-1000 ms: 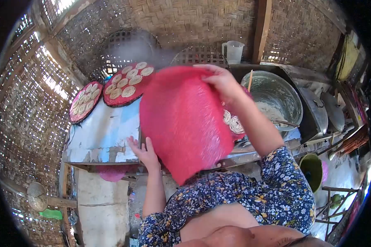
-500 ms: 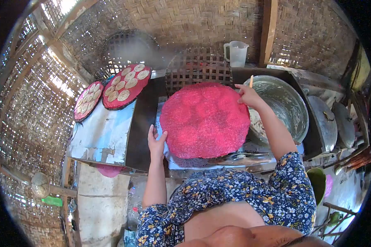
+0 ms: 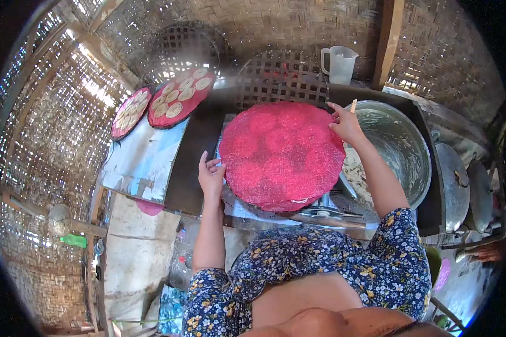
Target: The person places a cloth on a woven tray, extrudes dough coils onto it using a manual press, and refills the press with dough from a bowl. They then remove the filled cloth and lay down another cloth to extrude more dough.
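Observation:
A round red mesh sheet (image 3: 284,154) lies flat before me, with several pale round shapes showing through it. At its left edge is my left hand (image 3: 211,171), fingers apart, the fingertips touching or very near the rim. My right hand (image 3: 346,123) is at the upper right edge, thumb and fingers closed on the sheet's rim. A bit of pale coil shows under the sheet's front edge. Just right of my right hand stands a large metal basin (image 3: 402,146) with pale batter and a wooden stick in it.
Two red round trays (image 3: 181,98) (image 3: 131,112) with pale coils stand at the left. Behind are a lattice basket (image 3: 281,78) and a clear jug (image 3: 341,64). Metal lids (image 3: 453,185) lean at the right. Tools (image 3: 326,212) lie along the front edge.
The red sheet, earlier raised and bent in my right hand, has come down flat over the pale coils. My left hand has moved up to its left edge.

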`<state>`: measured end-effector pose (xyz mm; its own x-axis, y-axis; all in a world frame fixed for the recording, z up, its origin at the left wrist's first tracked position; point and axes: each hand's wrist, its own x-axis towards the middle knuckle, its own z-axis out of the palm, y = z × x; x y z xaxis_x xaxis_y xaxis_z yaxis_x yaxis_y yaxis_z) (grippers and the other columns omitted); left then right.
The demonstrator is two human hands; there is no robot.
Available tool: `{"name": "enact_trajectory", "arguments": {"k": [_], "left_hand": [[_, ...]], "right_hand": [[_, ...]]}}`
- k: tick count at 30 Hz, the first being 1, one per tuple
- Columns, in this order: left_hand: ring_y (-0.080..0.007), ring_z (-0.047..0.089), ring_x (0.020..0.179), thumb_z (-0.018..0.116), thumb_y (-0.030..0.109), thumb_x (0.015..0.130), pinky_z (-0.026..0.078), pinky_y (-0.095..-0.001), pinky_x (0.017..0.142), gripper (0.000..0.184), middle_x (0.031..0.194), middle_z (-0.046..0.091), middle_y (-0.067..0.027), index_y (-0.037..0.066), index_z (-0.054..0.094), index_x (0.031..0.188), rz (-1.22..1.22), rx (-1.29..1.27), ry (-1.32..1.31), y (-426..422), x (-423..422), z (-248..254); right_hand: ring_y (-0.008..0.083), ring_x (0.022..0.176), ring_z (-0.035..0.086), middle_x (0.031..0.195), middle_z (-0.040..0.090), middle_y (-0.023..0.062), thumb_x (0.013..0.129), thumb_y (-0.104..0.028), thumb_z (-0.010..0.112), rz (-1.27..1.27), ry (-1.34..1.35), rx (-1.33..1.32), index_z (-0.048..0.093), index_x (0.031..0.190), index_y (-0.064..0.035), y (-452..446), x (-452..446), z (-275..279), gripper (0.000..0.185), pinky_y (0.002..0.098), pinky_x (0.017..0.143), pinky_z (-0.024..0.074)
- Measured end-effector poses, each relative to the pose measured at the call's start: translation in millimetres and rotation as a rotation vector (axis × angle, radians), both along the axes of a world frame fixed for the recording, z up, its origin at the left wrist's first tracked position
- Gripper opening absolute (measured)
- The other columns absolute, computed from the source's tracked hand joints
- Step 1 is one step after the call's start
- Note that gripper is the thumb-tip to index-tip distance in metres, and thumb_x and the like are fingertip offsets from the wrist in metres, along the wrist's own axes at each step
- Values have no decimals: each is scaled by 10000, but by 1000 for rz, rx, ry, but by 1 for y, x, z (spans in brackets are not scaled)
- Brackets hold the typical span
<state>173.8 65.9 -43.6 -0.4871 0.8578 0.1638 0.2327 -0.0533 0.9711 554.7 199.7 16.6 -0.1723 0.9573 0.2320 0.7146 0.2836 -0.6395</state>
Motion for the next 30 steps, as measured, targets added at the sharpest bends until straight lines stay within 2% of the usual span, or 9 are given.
{"name": "enact_trajectory", "arguments": {"k": [5, 8, 11, 13, 15, 17, 20, 21, 30], "left_hand": [[-147, 587, 794, 643, -35, 726, 496, -243, 682, 703, 956, 576, -136, 7, 276, 1324, 49, -16, 42, 2, -5, 2], [-151, 586, 802, 642, -41, 724, 497, -246, 689, 702, 959, 571, -139, 5, 276, 1322, 34, -63, 3, 0, -1, 8], [-154, 584, 809, 641, -45, 723, 498, -253, 695, 703, 969, 563, -142, 3, 276, 1322, 26, -64, -41, 0, -2, 5], [-151, 582, 805, 643, -43, 724, 498, -253, 698, 704, 974, 557, -137, 2, 275, 1322, 10, -53, -52, -1, -4, 7], [-144, 577, 796, 646, -35, 728, 494, -247, 692, 698, 978, 554, -128, 6, 281, 1321, -9, -48, -77, 0, -6, 5], [-134, 571, 780, 650, -21, 734, 487, -235, 674, 686, 981, 552, -116, 15, 294, 1319, -33, -45, -119, 1, -10, 2], [-112, 557, 755, 653, 7, 748, 469, -211, 659, 654, 988, 552, -93, 31, 323, 1311, -5, -59, 35, 3, -16, 0], [-97, 529, 742, 654, 23, 747, 458, -208, 664, 643, 995, 551, -91, 21, 333, 1305, -10, -52, 19, 2, -15, 3], [-64, 492, 765, 613, 22, 775, 424, -194, 681, 566, 992, 542, -68, 9, 364, 1283, -168, 124, -254, 12, -6, 48]], "right_hand": [[308, 883, 570, 986, 568, 167, 696, -67, 643, -19, -36, 78, 458, 1230, -81, -17, -5, 17, 565, 373, 790, 463], [311, 860, 568, 984, 548, 175, 720, -82, 632, 18, -48, 425, 484, 1196, -73, -45, -2, 28, 498, 377, 769, 465], [329, 755, 574, 849, 573, 148, 748, -125, 619, 48, 109, 337, 592, 1000, -59, -108, -9, 45, 262, 393, 695, 471], [323, 720, 571, 782, 577, 137, 762, -169, 606, 238, -87, 205, 604, 847, -55, -153, -3, 38, 142, 400, 648, 466], [311, 738, 579, 769, 587, 135, 735, -223, 638, 480, -192, -85, 618, 857, -70, -192, 3, 26, 197, 410, 649, 468], [307, 845, 573, 887, 592, 155, 696, -252, 671, 560, -597, -416, 589, 1022, -85, -211, 14, -1, 375, 407, 723, 469], [314, 992, 522, 1065, 538, 155, 663, -283, 694, 230, -672, -337, 491, 1184, -92, -233, 29, -71, 591, 416, 807, 448], [329, 1103, 440, 1174, 462, 160, 611, -314, 737, 212, -776, -330, 350, 1292, -72, -235, 30, -84, 820, 446, 880, 397], [370, 1048, 462, 1163, 457, 199, 567, -321, 754, 48, -453, -422, 355, 1267, -18, -264, 43, -154, 861, 431, 903, 390]]}}
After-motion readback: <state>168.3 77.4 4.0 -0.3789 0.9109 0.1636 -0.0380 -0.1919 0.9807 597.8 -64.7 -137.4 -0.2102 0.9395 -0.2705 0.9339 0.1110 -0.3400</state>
